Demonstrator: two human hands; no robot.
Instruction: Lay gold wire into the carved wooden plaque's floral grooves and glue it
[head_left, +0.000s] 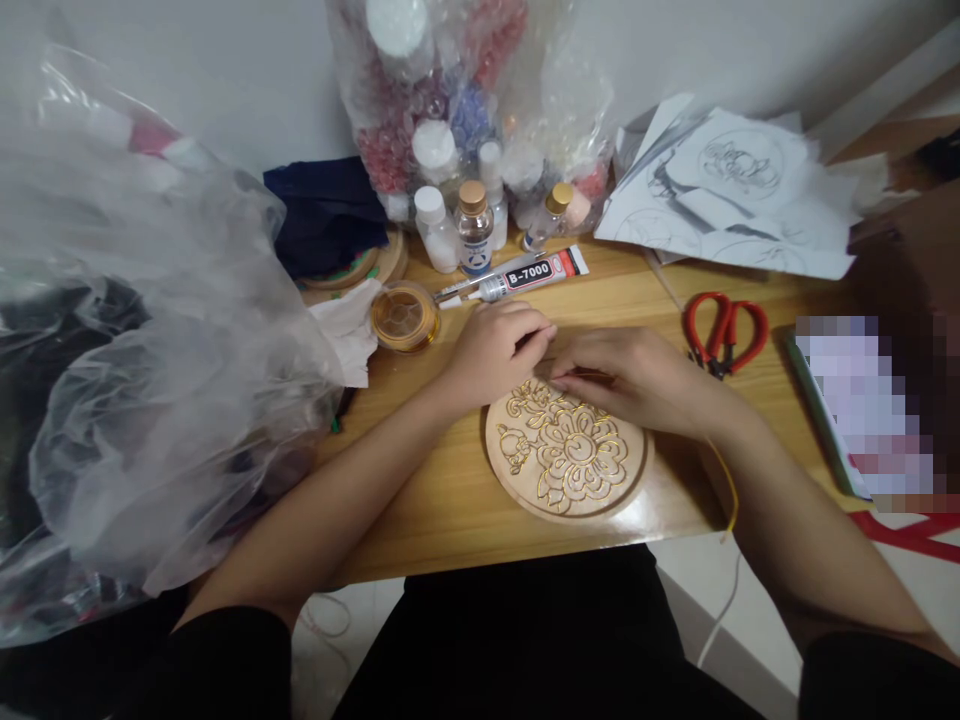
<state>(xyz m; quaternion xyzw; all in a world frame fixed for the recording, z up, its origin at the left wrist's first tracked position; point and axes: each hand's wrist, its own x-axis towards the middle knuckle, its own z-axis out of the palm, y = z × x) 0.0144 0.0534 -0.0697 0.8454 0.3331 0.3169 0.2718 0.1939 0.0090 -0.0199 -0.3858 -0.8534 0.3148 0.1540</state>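
A round wooden board [531, 487] lies near the table's front edge, with a flower pattern outlined in thin gold wire [581, 450]. Over its far rim, my right hand [626, 370] pinches a fine strand of gold wire between thumb and fingers. A yellow length of the strand [726, 475] hangs past my right wrist toward the table edge. Close beside it, my left hand [499, 350] is closed, thumb against the curled fingers; what sits in that pinch is too small to make out. A spool of gold wire [406, 318] lies left of my left hand.
Behind my hands are a B-7000 glue tube [531, 272] and small bottles [474, 230]. Red-handled pliers [726, 335] and a phone-like device [855, 400] lie right. Drawings [727, 190] rest at the back. A plastic bag [150, 400] crowds the left.
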